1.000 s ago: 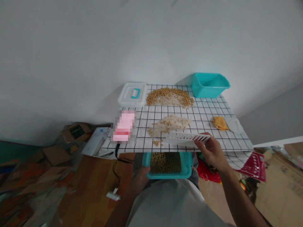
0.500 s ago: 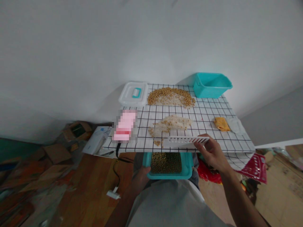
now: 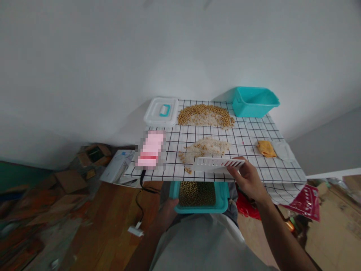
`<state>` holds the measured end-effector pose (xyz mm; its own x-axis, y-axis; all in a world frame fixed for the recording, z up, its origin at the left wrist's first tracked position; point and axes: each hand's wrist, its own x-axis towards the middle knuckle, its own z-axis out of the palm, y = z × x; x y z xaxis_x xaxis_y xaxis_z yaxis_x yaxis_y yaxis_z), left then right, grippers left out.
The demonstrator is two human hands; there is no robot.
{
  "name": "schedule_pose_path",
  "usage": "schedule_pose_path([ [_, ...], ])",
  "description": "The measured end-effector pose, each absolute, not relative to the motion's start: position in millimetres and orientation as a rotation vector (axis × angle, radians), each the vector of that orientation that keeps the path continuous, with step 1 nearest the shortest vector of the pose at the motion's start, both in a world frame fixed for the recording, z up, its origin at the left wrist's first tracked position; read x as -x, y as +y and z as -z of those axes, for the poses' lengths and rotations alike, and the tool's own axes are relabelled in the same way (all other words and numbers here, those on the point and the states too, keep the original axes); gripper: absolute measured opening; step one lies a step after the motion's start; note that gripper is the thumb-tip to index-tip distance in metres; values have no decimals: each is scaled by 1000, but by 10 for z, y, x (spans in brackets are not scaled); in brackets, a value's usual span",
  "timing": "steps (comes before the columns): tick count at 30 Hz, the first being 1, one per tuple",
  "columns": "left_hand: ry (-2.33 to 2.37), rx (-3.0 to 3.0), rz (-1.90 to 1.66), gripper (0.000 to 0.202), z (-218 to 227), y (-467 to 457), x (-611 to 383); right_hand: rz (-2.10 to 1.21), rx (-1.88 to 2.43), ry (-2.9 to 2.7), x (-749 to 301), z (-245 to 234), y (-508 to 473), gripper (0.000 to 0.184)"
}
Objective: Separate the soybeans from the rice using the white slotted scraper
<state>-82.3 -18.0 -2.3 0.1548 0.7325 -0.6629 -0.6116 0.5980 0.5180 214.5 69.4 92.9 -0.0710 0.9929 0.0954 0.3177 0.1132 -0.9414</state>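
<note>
My right hand (image 3: pixel 248 180) pinches one end of a white slotted plastic plate (image 3: pixel 217 164), held on edge above the near part of the table. Just beyond the plate lies a flat heap of pale rice-like grains (image 3: pixel 207 145) mixed with some yellow beans. A few loose yellow beans (image 3: pixel 188 170) sit near the table's front edge. Below that edge, my left hand (image 3: pixel 169 210) is closed on the left rim of a teal tub (image 3: pixel 197 210) at my lap. Tan beans (image 3: pixel 191 192) cover its bottom, partly in shadow.
Farther back, a curved pile of yellow beans (image 3: pixel 204 109) borders more pale grains. A teal bin (image 3: pixel 255 107) stands back right, a clear lid (image 3: pixel 162 111) back left. A blurred pink object (image 3: pixel 151 148) lies left; a yellow cloth (image 3: pixel 266 148) lies right on the checked tablecloth (image 3: pixel 194 131).
My right hand has moved the slotted plate left and slightly away from me, towards the grain heap. Fewer loose beans show by the front edge. My left hand keeps its place on the tub.
</note>
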Motion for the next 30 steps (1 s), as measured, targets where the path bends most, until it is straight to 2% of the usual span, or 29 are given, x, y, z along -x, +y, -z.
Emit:
schedule_pose_path([
  [5,1055,-161,-968,18,90,-211,866,-1058,1311,-1593,-2134,-956,663,18],
  [11,1043,-200,-956,18,96,-194,893,-1089,1313,-1603,-2162,-1005,604,16],
  [18,1092,-214,-958,20,108,-193,918,-865,1335,-1587,-2011,-1024,744,17],
  [21,1100,-218,-946,17,147,-191,955,-892,1312,-1612,-1956,-1030,811,16],
  [27,1059,-206,-935,25,104,-213,987,-981,1303,-1685,-1916,-1068,870,16],
  [30,1039,-181,-946,23,57,-211,974,-1023,1303,-1709,-1908,-1101,868,17],
])
